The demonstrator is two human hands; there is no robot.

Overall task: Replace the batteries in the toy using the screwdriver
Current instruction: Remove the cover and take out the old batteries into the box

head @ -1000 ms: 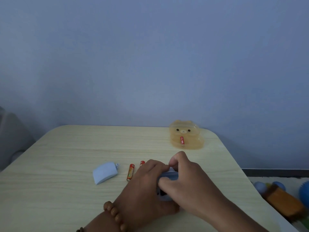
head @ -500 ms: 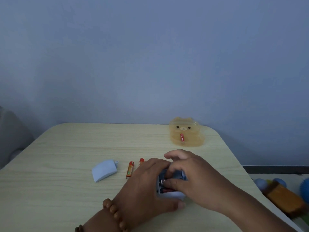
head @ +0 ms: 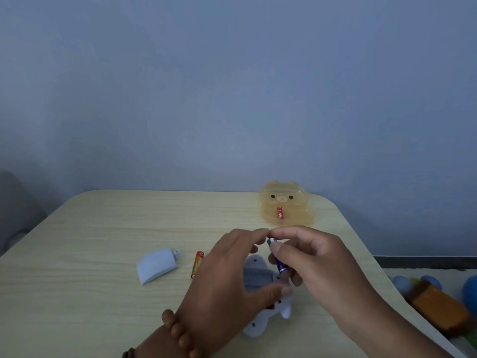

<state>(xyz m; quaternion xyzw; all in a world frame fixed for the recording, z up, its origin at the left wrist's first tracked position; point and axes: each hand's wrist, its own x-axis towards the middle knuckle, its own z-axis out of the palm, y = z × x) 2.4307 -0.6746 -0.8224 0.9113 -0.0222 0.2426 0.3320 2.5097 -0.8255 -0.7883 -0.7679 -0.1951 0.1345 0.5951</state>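
A pale wood table (head: 90, 241) stands against a blue-grey wall. My right hand (head: 317, 259) pinches a blue battery (head: 280, 263) between thumb and forefinger, tilted just above the toy (head: 258, 326), which lies at lower middle. My left hand (head: 227, 275) is loosely spread over the toy, gripping nothing, with the thumb pressing beside the open compartment (head: 258, 279). Further left lie a red battery (head: 197, 263) and the cover (head: 156, 266). At upper right is a bear box (head: 296, 220) with another battery (head: 280, 212) inside.
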